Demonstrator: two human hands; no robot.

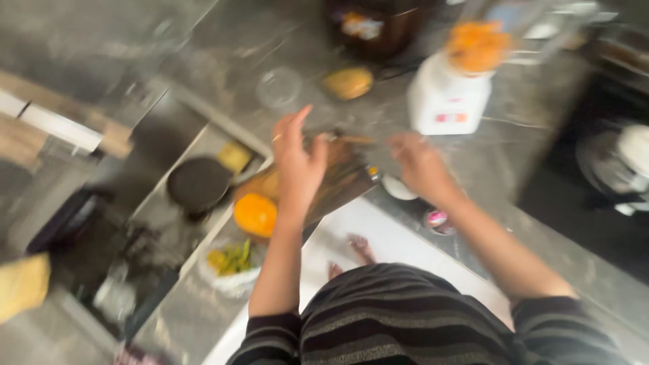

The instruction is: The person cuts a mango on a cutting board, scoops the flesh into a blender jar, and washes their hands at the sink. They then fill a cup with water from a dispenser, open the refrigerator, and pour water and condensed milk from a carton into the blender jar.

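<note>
The picture is blurred by motion. My left hand rests with fingers spread on the near end of a wooden cutting board that lies on the dark stone counter. My right hand is at the board's far right edge, fingers curled; whether it grips the board I cannot tell. An orange round fruit lies at the board's left end. A white blender with orange pieces in its jar stands just beyond my right hand.
A sink to the left holds a dark pan and a yellow sponge. A bowl of yellow-green scraps sits at the counter's near edge. A clear lid and a yellowish fruit lie behind. A stove is at the right.
</note>
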